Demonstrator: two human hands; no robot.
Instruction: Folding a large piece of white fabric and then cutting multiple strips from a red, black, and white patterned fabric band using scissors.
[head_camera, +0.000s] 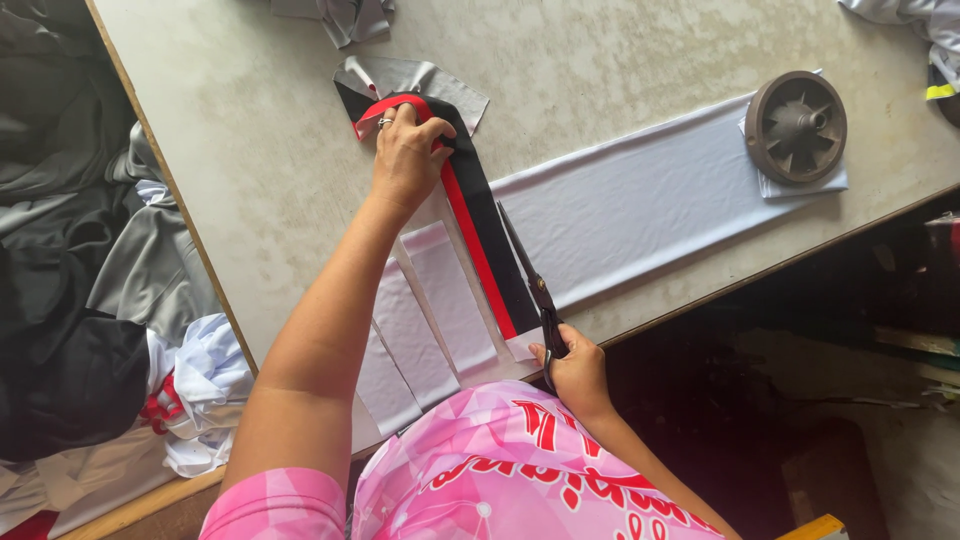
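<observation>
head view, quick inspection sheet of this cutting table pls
surface: pale worn table, wood edge.
job's things: black and red fabric strip on long white cloth; cut white strips beside it.
clutter: round brown weight on the cloth end; grey scraps.
hands: left hand presses the strip; right hand holds scissors.
cables: nothing seen.
surroundings: heap of grey and white fabric at left.
</observation>
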